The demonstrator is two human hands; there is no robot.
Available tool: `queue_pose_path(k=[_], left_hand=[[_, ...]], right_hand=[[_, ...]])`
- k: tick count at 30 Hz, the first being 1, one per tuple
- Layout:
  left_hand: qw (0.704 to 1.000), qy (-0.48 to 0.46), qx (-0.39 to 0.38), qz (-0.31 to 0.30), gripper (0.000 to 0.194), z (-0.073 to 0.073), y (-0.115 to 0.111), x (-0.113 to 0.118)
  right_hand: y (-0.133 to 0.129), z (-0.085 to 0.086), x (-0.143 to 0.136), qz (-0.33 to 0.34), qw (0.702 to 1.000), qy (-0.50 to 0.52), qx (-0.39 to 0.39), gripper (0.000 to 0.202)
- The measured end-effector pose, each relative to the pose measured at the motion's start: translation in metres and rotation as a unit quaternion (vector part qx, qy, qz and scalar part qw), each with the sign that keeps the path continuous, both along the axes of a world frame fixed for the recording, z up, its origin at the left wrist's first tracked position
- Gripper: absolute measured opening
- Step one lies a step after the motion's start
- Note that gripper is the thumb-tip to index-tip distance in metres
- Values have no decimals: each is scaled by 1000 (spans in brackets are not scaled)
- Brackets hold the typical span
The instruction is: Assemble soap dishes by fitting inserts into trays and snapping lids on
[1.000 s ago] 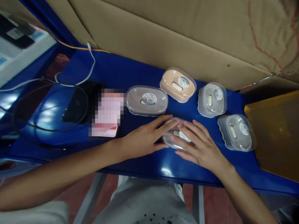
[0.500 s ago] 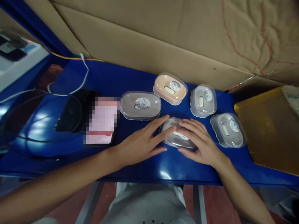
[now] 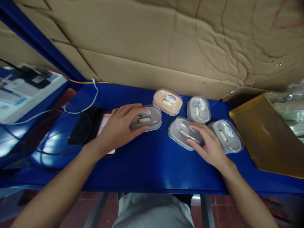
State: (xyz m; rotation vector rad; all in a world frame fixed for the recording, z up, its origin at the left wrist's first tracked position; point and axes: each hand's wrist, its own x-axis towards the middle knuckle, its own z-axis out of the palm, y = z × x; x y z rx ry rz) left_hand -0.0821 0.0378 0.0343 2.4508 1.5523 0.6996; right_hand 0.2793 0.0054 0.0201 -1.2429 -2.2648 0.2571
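Note:
My left hand (image 3: 121, 127) is around the left end of a grey oval plastic box (image 3: 153, 115) with a clear lid, thumb along its front side and fingers over the back. With its thumb and fingers, my right hand (image 3: 209, 144) grips the right end of a second grey lidded box (image 3: 178, 133), partly covering its label. Both boxes show a pale slot-shaped piece on top. Behind them sits a peach box (image 3: 167, 102) of the same kind. Two more grey ones, a rear box (image 3: 201, 112) and a right-hand box (image 3: 229, 139), stand near my right hand.
A phone (image 3: 111, 151) with a lit screen lies partly under my left forearm, beside a black flat object (image 3: 83, 126) and cables. On the right stands a yellow-brown package (image 3: 268, 142). Cardboard (image 3: 142, 57) lines the back of the blue table (image 3: 147, 167).
My left hand has moved left from the middle box onto the left grey box. My right hand stays at the middle box, which now sits turned at a slant. The camera view has shifted.

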Motion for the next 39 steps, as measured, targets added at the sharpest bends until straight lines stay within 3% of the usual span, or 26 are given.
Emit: queue_pose_path(k=[2,5,9,13,17,20,30,35,39], left_hand=[[999,-52,-6,6,48,1,2,0],[996,-86,3,25,45,-6,9,1],[997,-45,30,51,39,-20,16,4],[990,48,96,88,33,-18,2,14],[984,128,120,29,31,-14,-22,28],[980,162,119,-5,36,-20,-27,33],[994,49,93,-38,25,-20,-31,42],[994,13,99,-36,21,-22,-26,41],[993,36,103,-33,21,-26,-26,43]], right_hand=[[1,-3,-1,-23,999,21,-22,43],[3,-9,-5,-42,999,20,18,42],[0,-9,-9,-60,990,-11,125,23],[-11,-1,-16,2,982,-77,173,15],[-20,1,-30,26,967,-199,157,39],[-22,0,-35,26,962,-232,143,41],[-17,-4,-25,57,992,-82,79,30],[-19,-1,-21,68,992,28,103,30],[-20,5,-16,16,983,74,166,35]])
